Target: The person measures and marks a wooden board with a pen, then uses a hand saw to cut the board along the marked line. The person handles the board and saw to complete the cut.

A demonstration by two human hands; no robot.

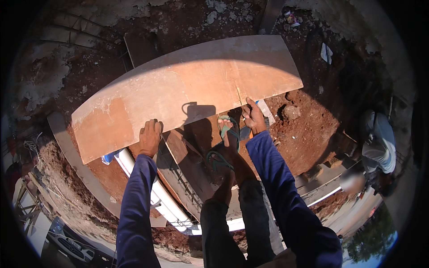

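Note:
A long plywood sheet [178, 85], brownish and stained, spans the view in front of me, its surface partly in shade and partly sunlit. My left hand [150, 136] grips its near edge left of the middle, fingers bent over the top face. Further right, my right hand [254, 117] has closed on the same edge, thumb on top and other fingers partly hidden. A crack or split runs through the sheet near the right hand. Both sleeves are dark blue.
Below the sheet are my feet in green flip-flops [219, 159], a white pipe [163, 196], wooden boards [187, 163] and a rebar cage [185, 187]. Red soil with a lump [292, 112] lies right. Another person [379, 143] bends at far right. A car [69, 241] stands lower left.

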